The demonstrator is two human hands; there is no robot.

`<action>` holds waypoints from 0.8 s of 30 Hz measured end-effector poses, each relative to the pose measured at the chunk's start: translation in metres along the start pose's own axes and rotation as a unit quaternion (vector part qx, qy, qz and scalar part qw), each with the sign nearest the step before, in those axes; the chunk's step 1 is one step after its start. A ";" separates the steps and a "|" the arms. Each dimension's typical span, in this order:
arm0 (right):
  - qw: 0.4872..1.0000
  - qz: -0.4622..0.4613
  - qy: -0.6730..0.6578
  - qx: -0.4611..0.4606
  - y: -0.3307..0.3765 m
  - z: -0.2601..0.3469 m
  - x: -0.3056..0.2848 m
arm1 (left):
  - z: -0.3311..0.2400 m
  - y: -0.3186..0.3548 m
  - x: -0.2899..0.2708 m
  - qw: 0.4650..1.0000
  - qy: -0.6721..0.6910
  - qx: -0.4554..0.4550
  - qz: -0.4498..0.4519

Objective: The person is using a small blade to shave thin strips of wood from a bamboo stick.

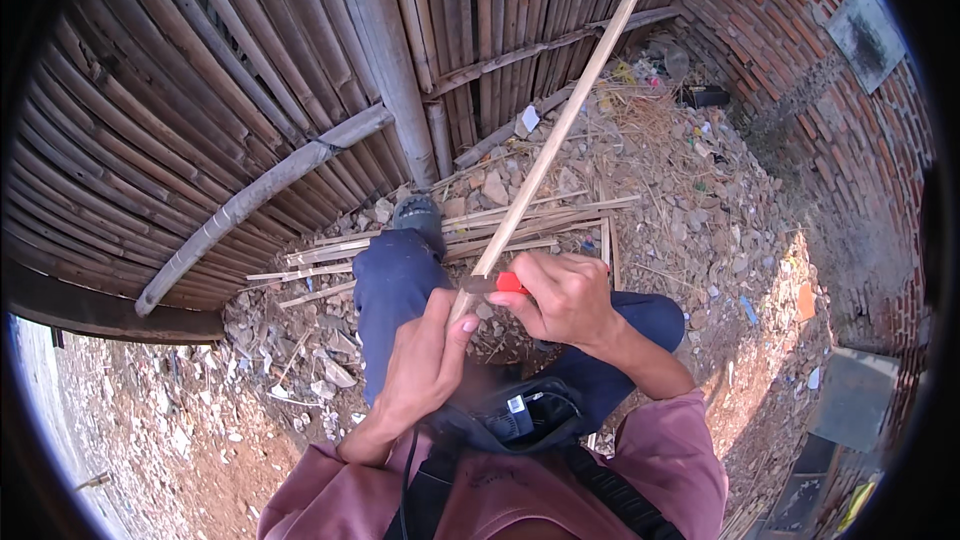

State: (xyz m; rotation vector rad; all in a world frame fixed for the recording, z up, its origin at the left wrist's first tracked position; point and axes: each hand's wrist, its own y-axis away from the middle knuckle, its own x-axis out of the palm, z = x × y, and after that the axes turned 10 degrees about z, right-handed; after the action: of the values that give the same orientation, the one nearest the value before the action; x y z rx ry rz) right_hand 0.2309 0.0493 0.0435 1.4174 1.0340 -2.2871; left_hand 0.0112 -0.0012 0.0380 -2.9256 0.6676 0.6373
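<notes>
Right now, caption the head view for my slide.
Left hand grips a long wooden strip; right hand holds a red-handled blade against it, above rubble-strewn ground.

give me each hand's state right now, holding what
Left hand: closed around the pale wooden strip.
Right hand: closed, holding a red-handled tool.

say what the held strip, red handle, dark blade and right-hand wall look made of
Held strip: probably unpainted wood or split bamboo, given its pale tan face. Red handle: likely smooth plastic, from its bright colour. Blade: perhaps dull metal, given its dark tone. Wall: bare, rough brick, shown by reddish courses.
</notes>
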 end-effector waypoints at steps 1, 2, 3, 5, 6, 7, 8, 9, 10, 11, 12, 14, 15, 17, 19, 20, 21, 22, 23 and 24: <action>1.000 -0.004 0.002 -0.001 -0.001 -0.001 0.000 | -0.002 0.000 0.000 1.000 -0.007 0.001 -0.004; 1.000 -0.009 0.004 -0.002 -0.001 -0.002 -0.001 | -0.003 0.000 0.000 1.000 -0.013 0.002 -0.007; 1.000 -0.013 0.005 -0.004 -0.002 -0.004 -0.001 | -0.004 0.000 0.000 1.000 -0.016 -0.004 -0.008; 0.999 -0.029 0.008 0.040 -0.004 -0.010 -0.007 | -0.006 0.001 0.000 1.000 -0.022 -0.015 -0.009; 0.997 -0.037 0.011 0.062 -0.005 -0.016 -0.013 | -0.005 0.002 0.000 0.999 -0.030 -0.023 -0.004; 0.993 -0.054 0.017 0.099 -0.008 -0.026 -0.020 | -0.002 0.008 0.001 0.999 -0.039 -0.032 -0.003; 0.988 -0.071 0.024 0.136 -0.012 -0.041 -0.029 | 0.000 0.013 0.002 0.998 -0.048 -0.041 -0.002; 0.983 -0.081 0.044 0.157 -0.015 -0.058 -0.040 | 0.004 0.016 0.005 0.998 -0.043 -0.036 0.000; 0.979 -0.091 0.058 0.175 -0.017 -0.073 -0.044 | 0.010 0.021 0.007 0.998 -0.042 -0.037 0.000; 0.977 -0.098 0.039 0.184 -0.016 -0.081 -0.047 | 0.014 0.024 0.007 0.998 -0.041 -0.038 -0.002; 0.976 -0.103 0.025 0.192 -0.014 -0.088 -0.053 | 0.015 0.023 0.006 0.998 -0.037 -0.046 0.006; 0.979 -0.094 -0.012 0.180 -0.011 -0.086 -0.055 | 0.017 0.022 0.005 0.997 -0.030 -0.062 0.019; 0.983 -0.078 -0.036 0.161 -0.007 -0.073 -0.048 | 0.018 0.020 0.006 0.998 -0.023 -0.056 0.011; 0.991 -0.029 -0.065 0.111 -0.002 -0.046 -0.027 | 0.023 0.018 0.006 0.999 -0.013 -0.050 -0.009; 0.996 0.018 -0.065 0.061 0.005 -0.022 -0.009 | 0.025 0.014 0.002 0.997 0.030 -0.062 0.032; 0.996 0.033 -0.071 0.037 0.008 -0.014 0.002 | 0.025 0.012 0.000 0.995 0.050 -0.069 0.052; 0.996 0.036 -0.076 0.032 0.011 -0.008 0.009 | 0.025 0.010 -0.001 0.995 0.058 -0.065 0.056; 0.996 0.039 -0.080 0.027 0.013 -0.003 0.016 | 0.024 0.008 -0.002 0.994 0.066 -0.061 0.061; 0.995 0.042 -0.085 0.022 0.014 0.001 0.020 | 0.023 0.006 -0.002 0.993 0.075 -0.056 0.066; 0.995 0.042 -0.082 0.024 0.015 0.004 0.022 | 0.022 0.005 -0.003 0.991 0.088 -0.062 0.075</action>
State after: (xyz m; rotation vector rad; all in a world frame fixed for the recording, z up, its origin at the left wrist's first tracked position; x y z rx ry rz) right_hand 0.2253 0.0394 0.0189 1.2404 0.8602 -2.3358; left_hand -0.0022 -0.0010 0.0196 -3.0952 0.9042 0.4490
